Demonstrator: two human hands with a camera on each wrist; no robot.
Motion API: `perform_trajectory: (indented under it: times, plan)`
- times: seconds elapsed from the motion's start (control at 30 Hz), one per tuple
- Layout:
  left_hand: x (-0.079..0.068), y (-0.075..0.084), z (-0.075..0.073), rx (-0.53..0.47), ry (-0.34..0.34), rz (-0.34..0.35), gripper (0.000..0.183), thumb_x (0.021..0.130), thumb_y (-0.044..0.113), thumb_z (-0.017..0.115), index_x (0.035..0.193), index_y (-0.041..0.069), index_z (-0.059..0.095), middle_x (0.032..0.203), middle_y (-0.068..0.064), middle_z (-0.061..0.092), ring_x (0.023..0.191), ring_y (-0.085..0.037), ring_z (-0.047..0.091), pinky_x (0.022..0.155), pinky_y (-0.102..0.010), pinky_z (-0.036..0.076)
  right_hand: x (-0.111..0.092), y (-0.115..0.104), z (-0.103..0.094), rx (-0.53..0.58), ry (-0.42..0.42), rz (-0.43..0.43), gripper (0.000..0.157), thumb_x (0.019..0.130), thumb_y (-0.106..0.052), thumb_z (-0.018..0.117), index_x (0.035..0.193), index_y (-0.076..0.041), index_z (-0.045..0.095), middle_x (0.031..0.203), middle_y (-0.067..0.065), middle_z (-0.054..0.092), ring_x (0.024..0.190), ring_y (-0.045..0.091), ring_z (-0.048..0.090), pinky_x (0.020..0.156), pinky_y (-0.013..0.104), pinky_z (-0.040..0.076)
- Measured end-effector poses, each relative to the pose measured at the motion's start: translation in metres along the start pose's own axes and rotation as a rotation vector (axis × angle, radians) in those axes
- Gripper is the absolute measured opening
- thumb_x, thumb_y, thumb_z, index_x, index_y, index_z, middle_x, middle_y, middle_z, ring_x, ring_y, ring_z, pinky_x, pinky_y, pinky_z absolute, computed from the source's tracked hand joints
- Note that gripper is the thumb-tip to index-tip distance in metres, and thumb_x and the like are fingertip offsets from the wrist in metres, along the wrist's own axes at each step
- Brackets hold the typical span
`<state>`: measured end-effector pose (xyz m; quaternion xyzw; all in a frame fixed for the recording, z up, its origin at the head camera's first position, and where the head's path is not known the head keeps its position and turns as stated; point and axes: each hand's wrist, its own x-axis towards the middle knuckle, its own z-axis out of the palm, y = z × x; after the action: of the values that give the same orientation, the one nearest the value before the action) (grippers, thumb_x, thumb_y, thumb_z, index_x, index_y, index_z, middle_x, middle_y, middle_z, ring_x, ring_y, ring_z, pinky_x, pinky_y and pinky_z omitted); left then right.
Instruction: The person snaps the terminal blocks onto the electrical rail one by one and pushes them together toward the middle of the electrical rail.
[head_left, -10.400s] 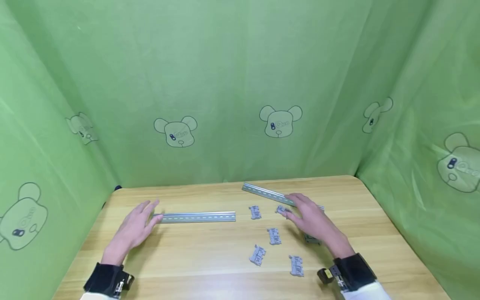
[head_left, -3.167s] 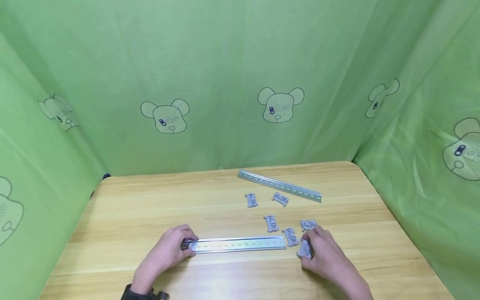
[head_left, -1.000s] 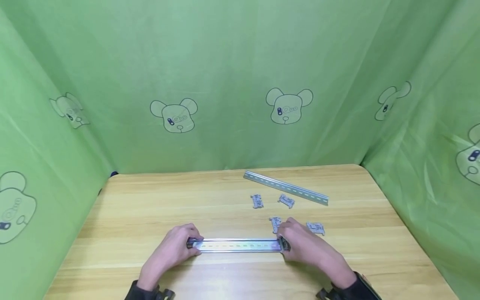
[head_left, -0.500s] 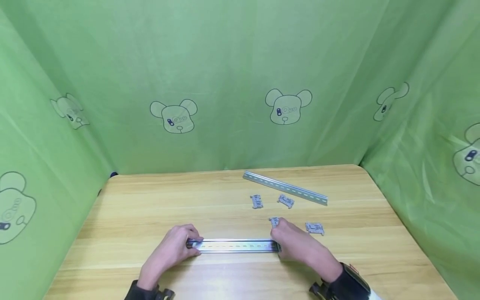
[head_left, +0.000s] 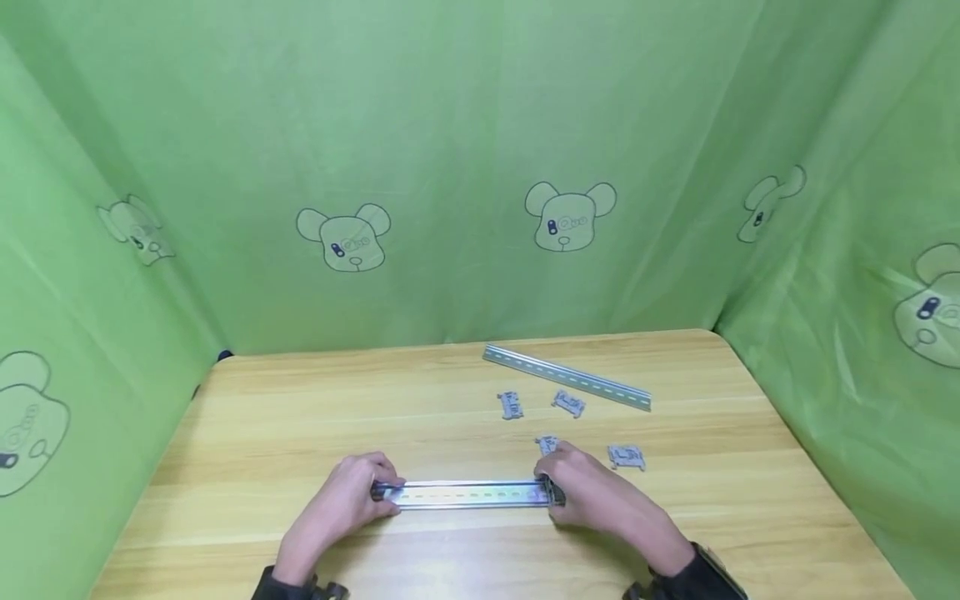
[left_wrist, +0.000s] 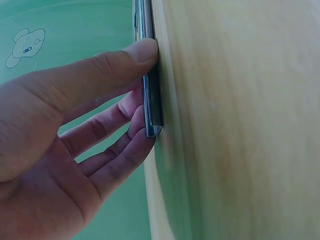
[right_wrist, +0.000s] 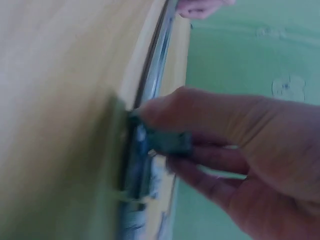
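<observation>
Right hand [head_left: 592, 493] has shifted from beyond the slotted DIN rail [head_left: 472, 495] to its right end, pinching a terminal block [right_wrist: 172, 143] there; seating unclear. Left hand [head_left: 343, 497] grips rail's left end. Likely fitting step; next calls for squaring, pressing block home.

Front slotted rail [head_left: 465, 495] nearer the person than before, gray block [right_wrist: 172, 143] now at its right end

blurred held block [right_wrist: 171, 143], bear print [head_left: 928, 317] cut off
</observation>
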<state>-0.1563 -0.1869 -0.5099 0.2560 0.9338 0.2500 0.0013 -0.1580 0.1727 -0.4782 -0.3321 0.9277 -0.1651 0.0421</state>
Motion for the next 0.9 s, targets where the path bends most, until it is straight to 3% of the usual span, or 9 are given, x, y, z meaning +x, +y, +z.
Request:
perform_trajectory:
  times: [0.1,0.3,0.5,0.73,0.9]
  plan:
    - [0.0,-0.001,0.001,-0.006,0.003,0.005,0.032,0.067,0.02,0.087,0.096,0.009,0.079,0.098,-0.001,0.071,0.086,-0.02,0.067,0.075,-0.034,0.061,-0.005,0.005,0.009,0.081,0.056,0.036,0.046,0.068,-0.014,0.082,0.111,-0.001,0.069,0.108,0.01,0.07,0.103,0.024,0.063,0.094,0.041,0.054]
    - [0.001,-0.003,0.002,0.005,0.007,-0.005,0.032,0.067,0.021,0.087,0.096,0.01,0.079,0.098,0.001,0.071,0.087,-0.019,0.067,0.075,-0.033,0.06,-0.008,0.01,0.027,0.254,0.184,0.083,0.06,0.068,-0.016,0.085,0.122,0.001,0.064,0.115,0.012,0.069,0.103,0.021,0.066,0.088,0.034,0.056]
    - [0.0,-0.003,0.004,0.017,0.02,0.006,0.032,0.066,0.022,0.088,0.095,0.01,0.08,0.097,0.002,0.071,0.085,-0.017,0.067,0.075,-0.033,0.06,-0.005,0.01,0.039,0.38,0.205,0.106,0.06,0.067,-0.016,0.086,0.121,0.0,0.064,0.114,0.013,0.07,0.098,0.019,0.068,0.085,0.031,0.058]
    - [0.002,-0.005,0.006,0.012,0.01,0.0,0.033,0.066,0.023,0.087,0.096,0.011,0.08,0.097,0.003,0.071,0.086,-0.017,0.067,0.077,-0.034,0.059,-0.006,0.012,0.043,0.403,0.196,0.069,0.056,0.071,-0.012,0.083,0.123,-0.001,0.065,0.119,0.01,0.069,0.104,0.018,0.066,0.088,0.032,0.056]
    - [0.002,-0.006,0.005,0.01,0.005,-0.01,0.033,0.067,0.023,0.087,0.097,0.011,0.079,0.098,0.002,0.071,0.086,-0.018,0.067,0.076,-0.034,0.059,-0.003,0.008,0.045,0.375,0.221,0.087,0.057,0.071,-0.017,0.084,0.123,-0.005,0.066,0.118,0.005,0.068,0.105,0.016,0.065,0.091,0.036,0.056]
